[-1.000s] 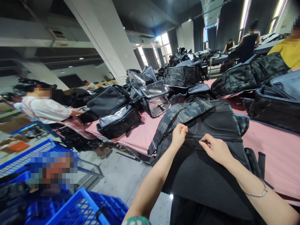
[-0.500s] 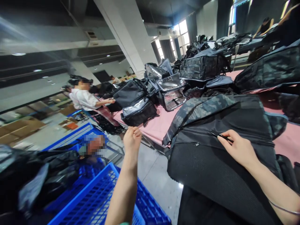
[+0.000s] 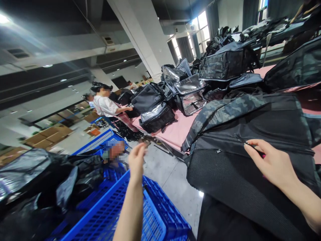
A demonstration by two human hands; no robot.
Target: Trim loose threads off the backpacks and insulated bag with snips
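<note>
My right hand is closed around a slim black pointed tool, its tip close to a seam of the black backpack. Small pink spots show by the palm; their source is hidden. The backpack lies with its mesh panel, a zipper and camouflage shoulder straps facing up. Away from the bag, my left hand is raised above the floor and blue crates. Its fingers are curled together and slightly blurred; anything in them is too small to make out.
A blue plastic crate stands at lower left, beside dark bags with silvery lining. More insulated bags lie on the pink-covered table. A person in a white top stands at its far side. Cardboard boxes are behind.
The view has swung left, so most things appear farther right. My left hand has shifted down and leftward in view. My right hand still holds the tool over the backpack.
</note>
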